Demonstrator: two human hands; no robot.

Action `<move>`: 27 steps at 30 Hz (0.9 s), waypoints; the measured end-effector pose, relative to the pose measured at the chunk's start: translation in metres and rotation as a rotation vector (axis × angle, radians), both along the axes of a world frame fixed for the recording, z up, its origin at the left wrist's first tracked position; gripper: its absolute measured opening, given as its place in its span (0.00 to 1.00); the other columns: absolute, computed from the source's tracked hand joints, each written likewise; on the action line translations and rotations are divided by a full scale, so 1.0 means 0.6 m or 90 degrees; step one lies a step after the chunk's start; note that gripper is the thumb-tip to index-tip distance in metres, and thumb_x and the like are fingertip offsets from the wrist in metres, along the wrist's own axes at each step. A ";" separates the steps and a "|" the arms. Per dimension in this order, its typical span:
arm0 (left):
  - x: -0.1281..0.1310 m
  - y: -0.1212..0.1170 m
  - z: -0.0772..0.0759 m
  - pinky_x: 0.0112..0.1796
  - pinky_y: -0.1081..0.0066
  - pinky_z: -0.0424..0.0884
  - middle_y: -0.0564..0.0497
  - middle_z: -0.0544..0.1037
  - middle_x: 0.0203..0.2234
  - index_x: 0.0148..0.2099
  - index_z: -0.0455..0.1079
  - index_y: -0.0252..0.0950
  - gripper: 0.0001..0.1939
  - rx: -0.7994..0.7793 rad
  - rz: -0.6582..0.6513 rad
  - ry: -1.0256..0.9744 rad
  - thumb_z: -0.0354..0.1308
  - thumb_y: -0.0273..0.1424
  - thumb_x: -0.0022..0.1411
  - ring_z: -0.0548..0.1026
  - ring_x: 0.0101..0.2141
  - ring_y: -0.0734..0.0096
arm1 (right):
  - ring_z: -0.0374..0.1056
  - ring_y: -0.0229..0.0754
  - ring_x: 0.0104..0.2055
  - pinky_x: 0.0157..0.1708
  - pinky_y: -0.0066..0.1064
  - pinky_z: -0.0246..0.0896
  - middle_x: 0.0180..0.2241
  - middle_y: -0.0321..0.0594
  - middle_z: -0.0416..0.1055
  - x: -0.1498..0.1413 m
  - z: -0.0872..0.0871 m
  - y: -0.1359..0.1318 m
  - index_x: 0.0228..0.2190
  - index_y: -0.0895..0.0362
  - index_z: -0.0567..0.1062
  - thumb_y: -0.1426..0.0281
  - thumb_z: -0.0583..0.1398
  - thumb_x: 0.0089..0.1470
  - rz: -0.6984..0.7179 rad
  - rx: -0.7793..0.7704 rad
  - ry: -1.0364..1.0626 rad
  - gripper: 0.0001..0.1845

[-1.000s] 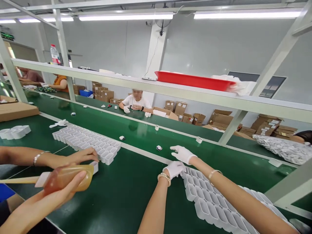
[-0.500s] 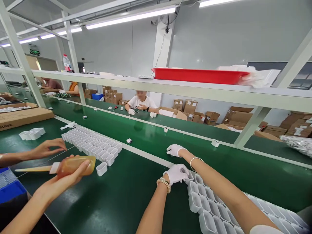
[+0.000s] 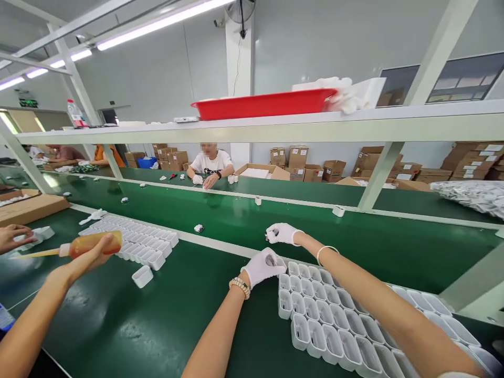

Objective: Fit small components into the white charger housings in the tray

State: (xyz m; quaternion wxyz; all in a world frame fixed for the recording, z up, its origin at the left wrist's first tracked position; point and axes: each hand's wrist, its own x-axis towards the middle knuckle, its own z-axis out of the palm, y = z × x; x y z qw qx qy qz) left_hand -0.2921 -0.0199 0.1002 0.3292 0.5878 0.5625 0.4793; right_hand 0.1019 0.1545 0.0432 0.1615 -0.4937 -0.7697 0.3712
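Observation:
My left hand, in a white glove with a beaded bracelet at the wrist, is closed on a small white cup at the near corner of the rows. My gloved right hand hovers over the belt, its fingertips pinching a small dark-and-white piece too small to name. Under my right forearm stand rows of open white cups; several show a dark spot inside. Part of these rows is hidden by the arm.
At left, a co-worker's hand holds an amber squeeze bottle beside more white cups. A single cup stands apart. Small pieces lie on the green belt. A shelf with a red tray spans above.
My view has turned, so the scene sits differently. The co-worker's other hand has moved left to the loose cups. The person opposite has lowered both hands to the table.

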 end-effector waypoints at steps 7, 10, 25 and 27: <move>-0.191 -0.016 0.040 0.25 0.68 0.73 0.61 0.69 0.20 0.34 0.68 0.39 0.21 0.183 -0.081 0.180 0.54 0.53 0.57 0.79 0.26 0.71 | 0.75 0.47 0.40 0.39 0.42 0.75 0.42 0.47 0.77 0.110 0.099 -0.134 0.48 0.59 0.74 0.63 0.71 0.48 -0.022 -0.033 0.208 0.27; -0.252 -0.007 0.036 0.25 0.67 0.73 0.62 0.68 0.20 0.36 0.68 0.39 0.20 0.307 -0.074 0.365 0.45 0.48 0.63 0.77 0.24 0.77 | 0.74 0.54 0.48 0.49 0.49 0.71 0.44 0.48 0.78 0.162 0.129 -0.232 0.51 0.58 0.74 0.58 0.73 0.42 -0.031 -0.016 0.274 0.36; 0.175 -0.064 0.100 0.45 0.61 0.76 0.45 0.72 0.52 0.53 0.70 0.41 0.13 0.131 -0.162 0.149 0.55 0.38 0.69 0.74 0.46 0.64 | 0.73 0.58 0.49 0.54 0.51 0.67 0.46 0.47 0.79 0.191 0.107 -0.342 0.49 0.56 0.79 0.56 0.73 0.39 -0.173 0.011 0.341 0.35; 0.243 -0.049 0.075 0.46 0.61 0.75 0.45 0.72 0.52 0.54 0.69 0.41 0.13 0.072 -0.176 0.059 0.55 0.37 0.70 0.74 0.48 0.63 | 0.73 0.58 0.50 0.54 0.51 0.68 0.46 0.48 0.79 0.189 0.103 -0.340 0.50 0.57 0.78 0.57 0.72 0.41 -0.175 0.025 0.336 0.33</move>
